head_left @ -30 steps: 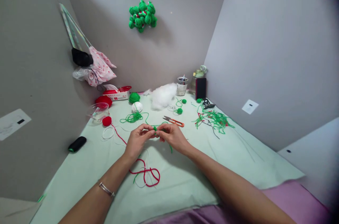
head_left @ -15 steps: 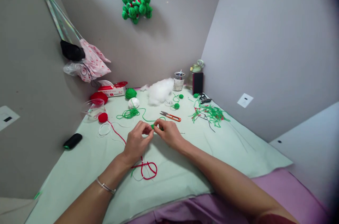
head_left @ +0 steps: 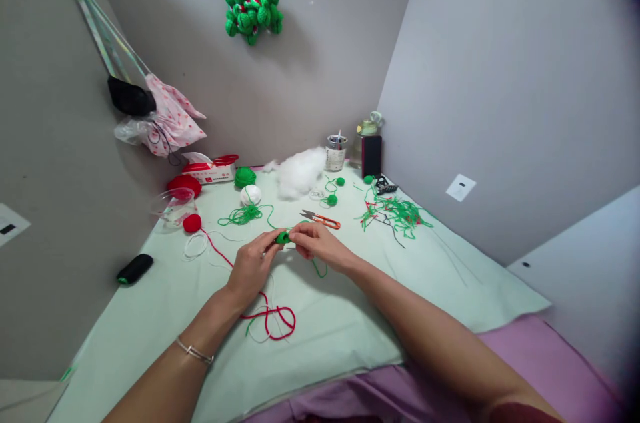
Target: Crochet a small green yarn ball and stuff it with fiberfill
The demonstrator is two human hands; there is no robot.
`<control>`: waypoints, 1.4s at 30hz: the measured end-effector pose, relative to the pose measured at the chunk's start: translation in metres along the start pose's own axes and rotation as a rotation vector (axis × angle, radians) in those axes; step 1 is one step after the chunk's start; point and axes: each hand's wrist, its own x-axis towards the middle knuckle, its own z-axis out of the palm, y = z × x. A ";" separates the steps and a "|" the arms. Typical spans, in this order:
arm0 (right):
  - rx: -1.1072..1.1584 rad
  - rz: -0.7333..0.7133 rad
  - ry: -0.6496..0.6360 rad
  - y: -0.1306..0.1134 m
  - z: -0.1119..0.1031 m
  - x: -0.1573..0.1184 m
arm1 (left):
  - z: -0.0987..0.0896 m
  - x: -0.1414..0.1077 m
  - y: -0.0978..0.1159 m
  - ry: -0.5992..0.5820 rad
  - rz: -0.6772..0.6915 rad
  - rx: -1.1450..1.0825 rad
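Observation:
A small green crocheted piece (head_left: 283, 238) is pinched between the thumb and fingers of my left hand (head_left: 253, 266), above the middle of the table. Its near side shows a darker hollow. My right hand (head_left: 323, 244) is closed, fingertips against the right edge of the piece; what they pinch is too small to make out. Green yarn (head_left: 320, 270) hangs in a loop below my right hand. Beyond the hands lie orange-handled thread snips (head_left: 323, 219). Red yarn (head_left: 281, 323) loops on the cloth near my left wrist.
White stuffing (head_left: 301, 173), a green yarn ball (head_left: 245, 176) and a white ball (head_left: 251, 194) sit at the back. Yarn scraps (head_left: 400, 213) are heaped right; a clear plastic bowl (head_left: 173, 204) and a black case (head_left: 135, 269) stand left. A green crocheted cluster (head_left: 254, 8) hangs above.
The green piece has turned and shows more between my fingers. My right hand has rolled over, and a green yarn loop now hangs below it. The view has shifted slightly.

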 end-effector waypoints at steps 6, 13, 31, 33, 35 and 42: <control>-0.013 0.006 0.007 0.003 0.002 0.002 | 0.001 -0.002 0.002 -0.028 -0.025 -0.015; -0.169 -0.030 0.161 0.012 0.000 0.006 | -0.003 0.001 0.001 -0.027 -0.062 0.010; -0.512 -0.122 0.385 -0.012 -0.104 0.035 | -0.073 0.078 0.005 -0.051 -0.180 -0.095; -0.570 -0.109 0.346 -0.015 -0.109 0.048 | -0.073 0.101 -0.002 -0.127 -0.191 -0.082; -0.636 -0.095 0.314 -0.014 -0.109 0.064 | -0.072 0.127 -0.014 -0.204 -0.210 -0.049; -0.864 -0.128 0.337 -0.007 -0.096 0.135 | -0.067 0.242 -0.065 -0.297 -0.316 0.147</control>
